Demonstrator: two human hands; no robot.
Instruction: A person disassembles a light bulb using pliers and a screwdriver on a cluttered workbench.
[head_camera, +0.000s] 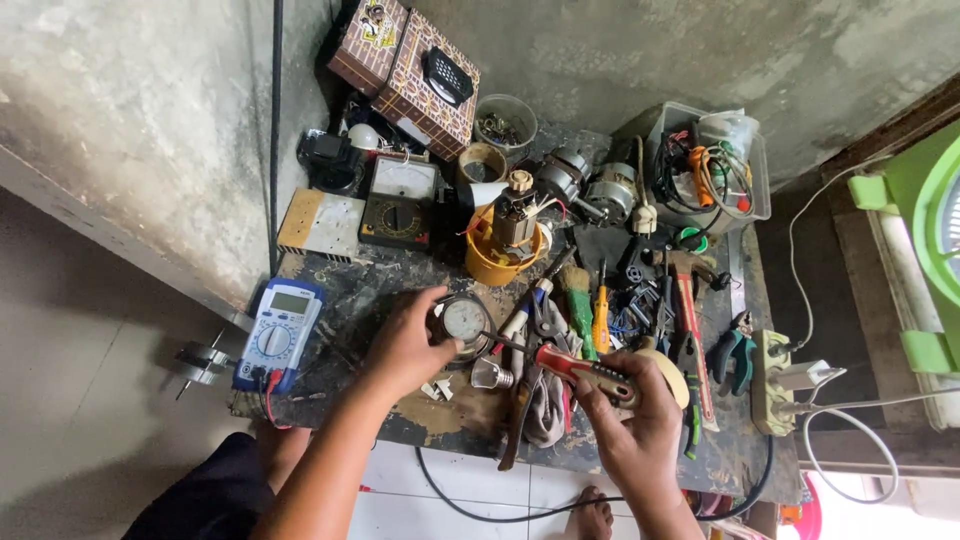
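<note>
Round, glass-faced metal gauge (464, 322) sits mid-surface (400, 280), just right of the blue digital multimeter (277, 334); left hand (408, 345) curls around the gauge's left rim, and right hand (630, 420), lower right of it, grips a red-handled screwdriver (580, 368) whose tip reaches the gauge's edge.

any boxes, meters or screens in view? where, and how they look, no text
Digital multimeter: bench's left edge, blue case, grey screen, round dial.
Analog meter: back, left of centre, black body, pale scale window.
Patterned boxes: back wall, brown and cream, leaning.
Round gauge: under left hand, white face.
</note>
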